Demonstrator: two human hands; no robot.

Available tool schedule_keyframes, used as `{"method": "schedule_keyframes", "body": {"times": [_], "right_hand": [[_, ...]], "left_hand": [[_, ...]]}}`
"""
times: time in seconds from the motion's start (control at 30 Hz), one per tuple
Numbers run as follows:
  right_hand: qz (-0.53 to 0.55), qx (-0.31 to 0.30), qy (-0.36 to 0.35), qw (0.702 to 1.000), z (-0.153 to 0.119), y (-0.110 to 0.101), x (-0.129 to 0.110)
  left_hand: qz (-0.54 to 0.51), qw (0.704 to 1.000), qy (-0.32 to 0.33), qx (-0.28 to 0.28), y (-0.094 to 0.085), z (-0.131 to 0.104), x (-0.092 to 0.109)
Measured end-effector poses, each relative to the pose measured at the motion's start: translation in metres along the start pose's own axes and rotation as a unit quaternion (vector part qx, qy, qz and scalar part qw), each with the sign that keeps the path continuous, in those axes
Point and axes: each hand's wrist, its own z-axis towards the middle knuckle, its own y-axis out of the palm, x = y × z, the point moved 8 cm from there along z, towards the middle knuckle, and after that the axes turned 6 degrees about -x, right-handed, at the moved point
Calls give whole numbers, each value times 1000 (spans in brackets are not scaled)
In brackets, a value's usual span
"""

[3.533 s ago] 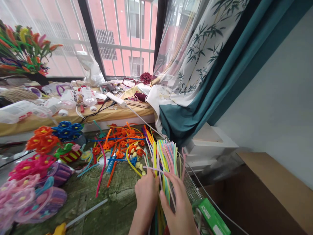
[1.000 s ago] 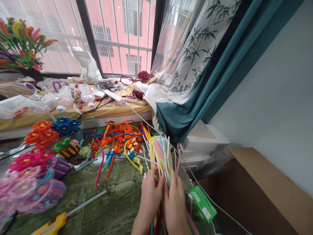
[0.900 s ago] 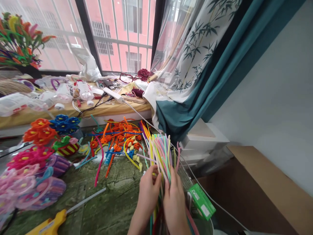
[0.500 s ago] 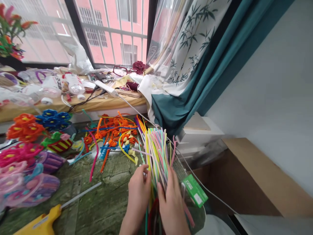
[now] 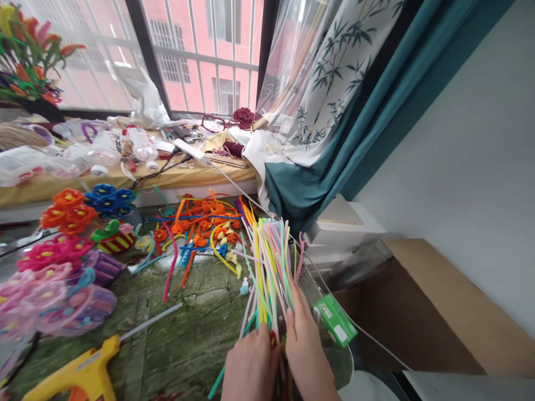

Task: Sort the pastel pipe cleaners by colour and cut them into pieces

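Observation:
A loose bundle of pastel pipe cleaners [image 5: 271, 262], mostly pink, yellow, white and mint, lies on the green tabletop and fans out away from me. My left hand [image 5: 251, 362] is closed over the near left part of the bundle, back of the hand up, its fingertips mostly hidden among the stems. Along the right side, my right hand [image 5: 307, 348] has thumb and fingers closed around some of the pipe cleaners. A bit of something dark red shows between the hands. A teal pipe cleaner [image 5: 217, 381] sticks out beside my left wrist.
A yellow glue gun [image 5: 83, 370] and pipe-cleaner flowers [image 5: 69, 214] are on the left. Orange pipe-cleaner pieces [image 5: 204, 217] lie behind the bundle. A green box [image 5: 335, 320] is at right, near a white cable and a cardboard box [image 5: 451, 295]. The windowsill [image 5: 184, 175] is cluttered.
My left hand has moved down toward me and turned knuckles-up, closing at the bundle's near end. My right hand has shifted slightly right and down. The view has swung slightly left.

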Motion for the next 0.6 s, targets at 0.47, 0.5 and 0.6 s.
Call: {"method": "schedule_keyframes", "body": {"times": [0.47,0.5,0.6], "right_hand": [[-34,-5,58,998,-6,19,13],[-31,-2,56,998,-5,18,13],[-25,6,53,998,-2,15,18]], "left_hand": [[20,999,4,-43,38,-11,-23],[9,999,10,-32,40,-10,-25],[-44,998,45,16,46,-9,-31]]}}
